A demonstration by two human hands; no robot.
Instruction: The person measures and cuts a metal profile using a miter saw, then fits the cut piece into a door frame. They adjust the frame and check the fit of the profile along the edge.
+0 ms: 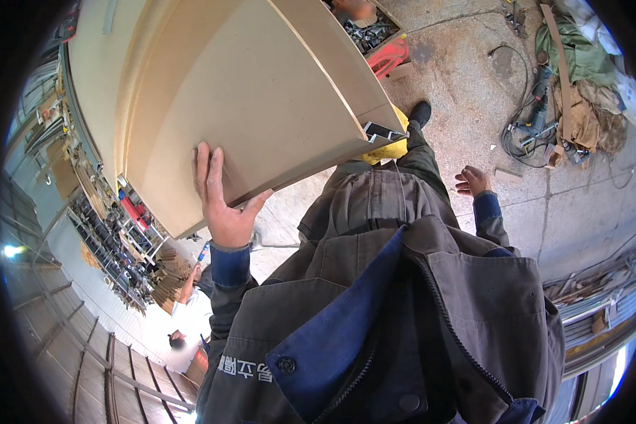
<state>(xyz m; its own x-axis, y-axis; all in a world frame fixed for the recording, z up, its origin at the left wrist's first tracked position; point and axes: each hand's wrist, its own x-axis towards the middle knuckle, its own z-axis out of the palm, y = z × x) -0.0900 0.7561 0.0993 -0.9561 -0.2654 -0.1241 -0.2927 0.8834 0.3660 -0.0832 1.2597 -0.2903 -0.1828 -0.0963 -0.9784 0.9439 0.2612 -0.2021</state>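
A large beige panel (pixel 240 92) with metal framing along its edge stretches away at the upper left. My left hand (pixel 224 205) rests on the panel's near edge, its fingers flat on the surface and the thumb spread out to the side. The cut end of a metal profile (pixel 383 132) shows at the panel's right corner, close to a yellow piece (pixel 389 151) by my legs. My right hand (pixel 473 181) hangs at my right side above the floor, loosely bent fingers apart, with nothing in it.
A power tool (pixel 539 113) with a black cable lies on the right floor beside sacks and scraps (pixel 585 116). A box of metal hardware (pixel 371 32) stands beyond the panel. Stacked metal strips (pixel 601 290) lie at lower right. Another person (pixel 191 311) is at lower left.
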